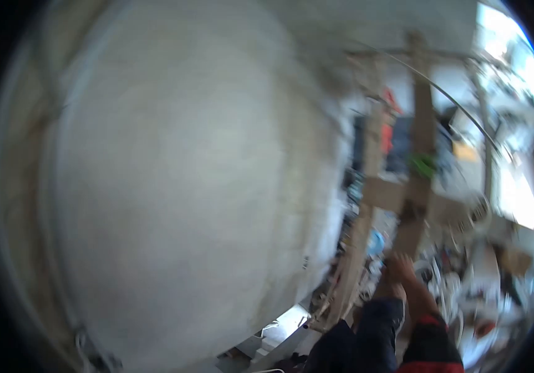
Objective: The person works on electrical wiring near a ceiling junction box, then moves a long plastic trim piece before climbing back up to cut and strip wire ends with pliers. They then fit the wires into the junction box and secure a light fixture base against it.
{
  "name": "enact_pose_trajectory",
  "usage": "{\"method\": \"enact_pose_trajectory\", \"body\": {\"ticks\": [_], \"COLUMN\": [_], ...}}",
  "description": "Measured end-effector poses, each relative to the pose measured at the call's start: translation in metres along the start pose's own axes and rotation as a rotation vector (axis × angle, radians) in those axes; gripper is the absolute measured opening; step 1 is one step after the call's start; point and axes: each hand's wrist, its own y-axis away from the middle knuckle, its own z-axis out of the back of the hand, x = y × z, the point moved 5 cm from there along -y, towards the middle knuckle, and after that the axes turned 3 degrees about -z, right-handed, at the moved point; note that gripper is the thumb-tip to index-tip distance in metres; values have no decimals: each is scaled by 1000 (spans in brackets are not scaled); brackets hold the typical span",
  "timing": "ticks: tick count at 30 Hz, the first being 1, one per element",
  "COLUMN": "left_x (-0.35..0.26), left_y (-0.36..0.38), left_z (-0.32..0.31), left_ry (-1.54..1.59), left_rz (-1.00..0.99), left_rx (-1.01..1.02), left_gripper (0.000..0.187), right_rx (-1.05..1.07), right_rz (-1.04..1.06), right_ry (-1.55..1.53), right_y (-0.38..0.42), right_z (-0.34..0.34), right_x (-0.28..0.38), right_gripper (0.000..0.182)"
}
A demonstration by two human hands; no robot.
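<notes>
My right hand (401, 268) reaches down from a black and red sleeve (432, 345) and lies on a long brown wooden plank (409, 230). Its fingers look bent over the wood, though blur softens their outline. Close beside the hand are my dark trouser legs (366, 332), and a bare foot (398, 291) seems to show just below it. My left hand is outside the view. A second, paler wooden beam (359, 242) runs alongside the plank, joined by a short crosspiece (384, 194).
A large whitish wall or ceiling surface (186, 174) fills the left side. Something bright green (423, 165) sits on the plank farther along. Cluttered items (460, 280) lie below at the right, near a bright window (522, 193). A thin rod (450, 99) crosses the upper right.
</notes>
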Motion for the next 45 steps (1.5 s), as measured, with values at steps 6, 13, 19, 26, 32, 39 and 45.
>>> {"method": "enact_pose_trajectory", "body": {"ticks": [6, 13, 19, 26, 32, 39, 45], "left_x": [18, -19, 12, 23, 45, 139, 113], "left_y": [93, 94, 104, 99, 32, -124, -106], "left_z": [54, 61, 70, 65, 89, 128, 178], "left_ry": [14, -62, -58, 5, -150, 144, 322], "left_rz": [58, -111, -251, -485, -505, -164, -625], "left_rx": [-26, 90, 62, 124, 90, -667, -1313], "left_gripper": [39, 34, 36, 33, 32, 33, 21], "right_rx": [203, 661, 415, -412, -507, -154, 92], "right_rz": [118, 2, -100, 419, 1153, 1753, 1688], "right_ry": [-303, -1419, -1525, -1100, -645, 540, 698], "right_y": [55, 184, 215, 267, 387, 521, 522], "right_z": [53, 284, 401, 662, 756, 621, 530], "right_x": [90, 224, 225, 336, 529, 748, 802], "right_gripper": [27, 33, 41, 52, 60, 14, 14]}}
